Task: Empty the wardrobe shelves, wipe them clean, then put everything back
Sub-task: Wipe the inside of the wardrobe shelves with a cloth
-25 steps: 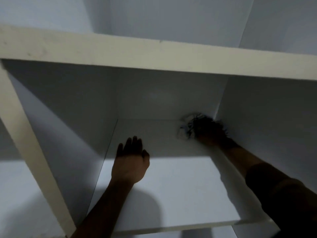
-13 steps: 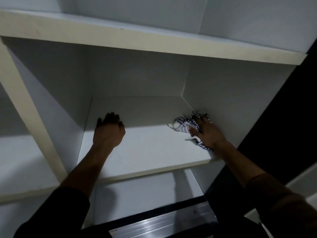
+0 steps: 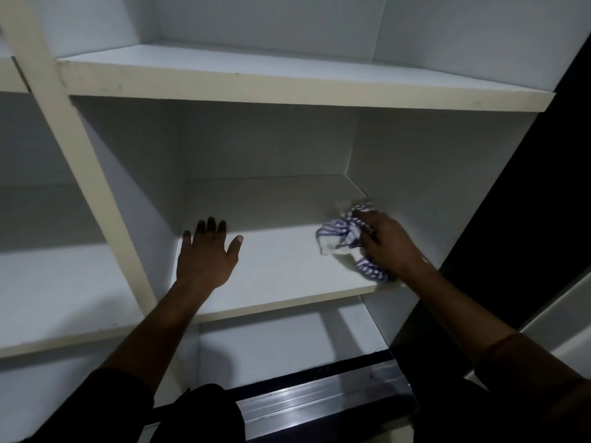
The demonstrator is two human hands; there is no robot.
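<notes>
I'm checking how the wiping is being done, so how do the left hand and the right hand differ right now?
The left hand lies flat with fingers spread on the bare shelf, holding nothing; the right hand has its fingers curled on a striped cloth. The left hand sits near the left wall, the right hand by the right wall close to the front edge. Both rest on the same shelf.
</notes>
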